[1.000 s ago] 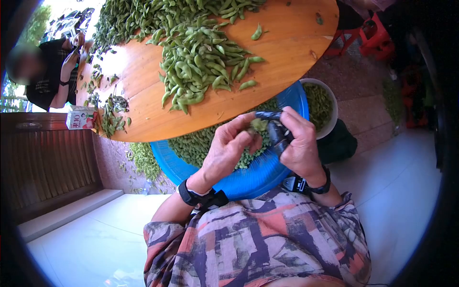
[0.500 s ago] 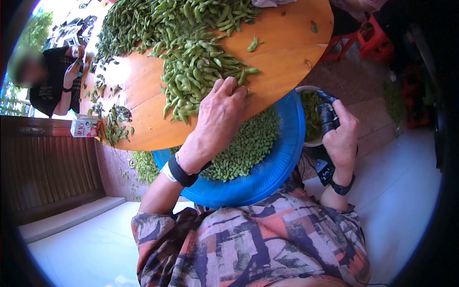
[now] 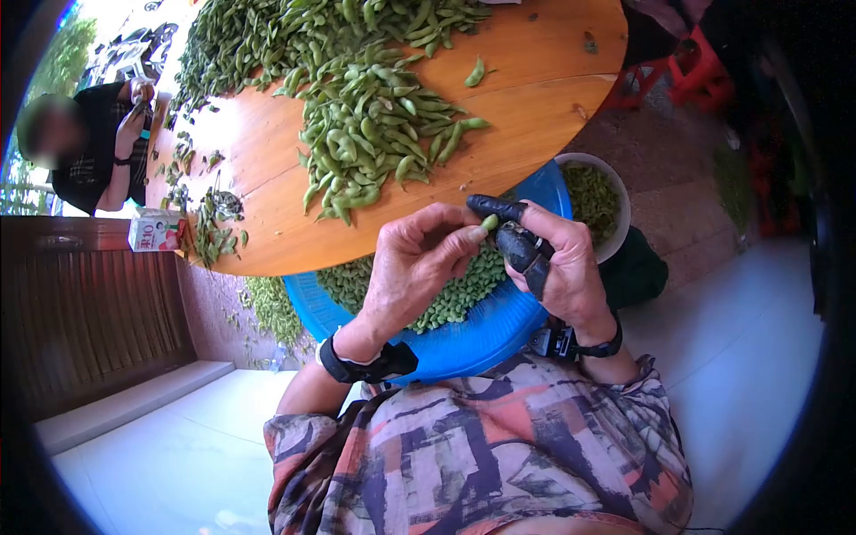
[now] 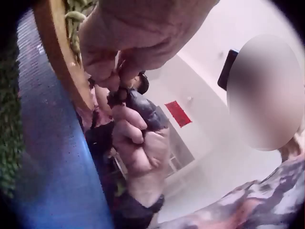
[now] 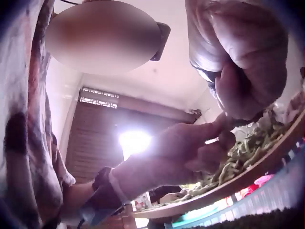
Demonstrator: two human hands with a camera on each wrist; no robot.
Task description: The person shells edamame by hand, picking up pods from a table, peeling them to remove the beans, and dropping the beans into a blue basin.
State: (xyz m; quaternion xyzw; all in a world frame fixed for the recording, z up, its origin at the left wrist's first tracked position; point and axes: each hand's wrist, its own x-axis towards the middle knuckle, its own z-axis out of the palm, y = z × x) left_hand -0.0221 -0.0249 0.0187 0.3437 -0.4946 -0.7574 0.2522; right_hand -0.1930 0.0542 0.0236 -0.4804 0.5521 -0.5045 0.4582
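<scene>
In the head view my left hand [image 3: 410, 272] pinches a small green soybean pod [image 3: 489, 223] between thumb and forefinger, above the blue basin [image 3: 473, 357]. My right hand [image 3: 566, 272] meets it from the other side, its black-wrapped thumb and forefinger at the pod's end. Shelled green soybeans [image 3: 455, 303] fill the basin beneath. Both wrist views show the fingertips of the left hand [image 4: 133, 38] and the right hand [image 5: 243, 62] close together, with most of the pod hidden behind fingers.
A wooden table [image 3: 526, 107] carries a large heap of soybean pods [image 3: 366, 134], leafy scraps and a drink carton [image 3: 156, 232]. A white bucket [image 3: 621, 201] of green husks stands right of the basin. Another person [image 3: 98, 147] sits at the table's far left. Red stools [image 3: 700, 71] stand upper right.
My left hand has come back from the pod heap to above the basin with a pod. My right hand has moved left from beside the white bucket to meet it.
</scene>
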